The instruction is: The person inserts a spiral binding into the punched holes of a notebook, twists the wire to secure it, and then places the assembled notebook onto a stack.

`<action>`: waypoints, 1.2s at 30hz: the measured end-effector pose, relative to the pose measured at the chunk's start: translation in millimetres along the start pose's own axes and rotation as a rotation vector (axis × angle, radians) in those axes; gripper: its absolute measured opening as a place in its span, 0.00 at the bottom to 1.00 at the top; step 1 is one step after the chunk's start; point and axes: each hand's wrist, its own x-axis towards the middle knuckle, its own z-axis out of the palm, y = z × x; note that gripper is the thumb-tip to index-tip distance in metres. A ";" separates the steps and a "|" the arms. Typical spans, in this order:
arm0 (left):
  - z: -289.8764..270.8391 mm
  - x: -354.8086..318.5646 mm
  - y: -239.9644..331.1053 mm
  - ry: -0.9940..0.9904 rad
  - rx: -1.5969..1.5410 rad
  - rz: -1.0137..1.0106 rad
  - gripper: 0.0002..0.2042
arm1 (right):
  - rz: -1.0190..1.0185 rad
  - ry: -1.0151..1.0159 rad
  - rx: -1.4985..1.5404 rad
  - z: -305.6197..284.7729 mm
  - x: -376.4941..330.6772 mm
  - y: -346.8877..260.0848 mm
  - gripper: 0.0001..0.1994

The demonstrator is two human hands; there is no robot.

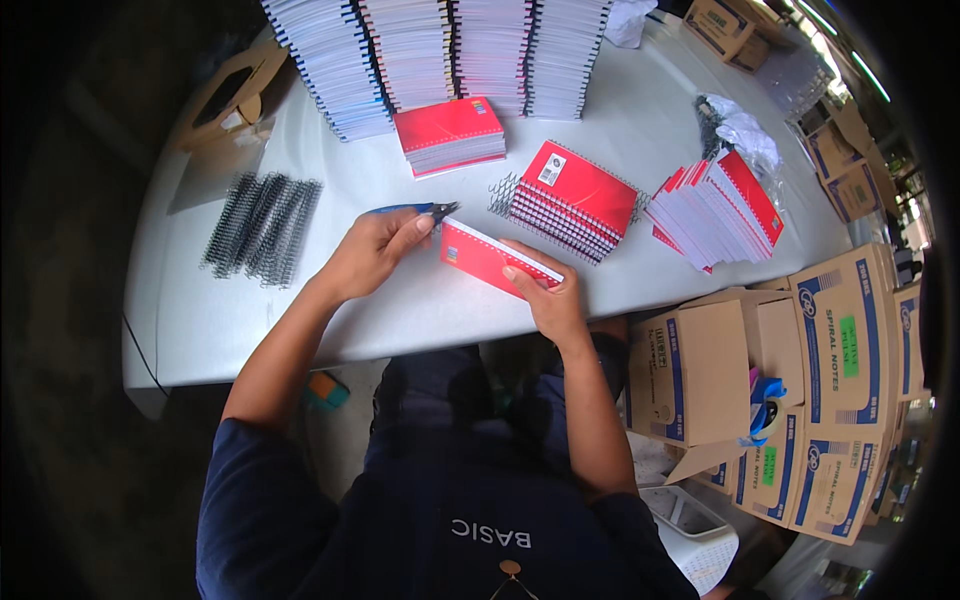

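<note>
Pliers (438,211) with blue handles sit in the left hand (385,245), its fingers closed around them. The right hand (552,300) pinches a red-covered notepad (485,263) by its right end, thumb on the cover; the pad lies between the two hands, its punched edge turned away from the person. The hands are apart, and the plier tips are at the pad's left corner; whether they touch it I cannot tell.

Right of the right hand and below table height, an open cardboard carton (690,375) stands with flaps spread, its contents hidden from view; a blue tape dispenser (767,410) is at its right side, beside stacked cartons (840,330). Far ahead and left of the left hand, an opened cardboard box (235,95) shows a dark interior.

The near edge of the white table (410,335) passes beneath both forearms. Tabletop shows between the left hand and the black spiral coils (262,230) to its left. Room ahead is narrower: a stack of red pads (450,135) lies beyond the hands, with tall columns of bound books (440,50) behind it. Spiral-bound red notebooks (580,195) are just beyond the right hand, and a leaning pile of red pads (725,215) is farther right.
</note>
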 end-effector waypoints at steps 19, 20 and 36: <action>-15.9 33.7 1.5 -0.129 -0.017 0.342 0.12 | -0.036 -0.032 -0.057 -3.1 0.6 5.6 0.13; -18.1 36.2 6.0 -0.111 0.119 0.528 0.12 | -0.018 -0.021 -0.058 -4.1 -1.6 7.7 0.13; 18.2 6.8 47.9 0.464 0.987 0.663 0.39 | -0.281 -0.028 -0.249 -1.5 -18.0 9.6 0.15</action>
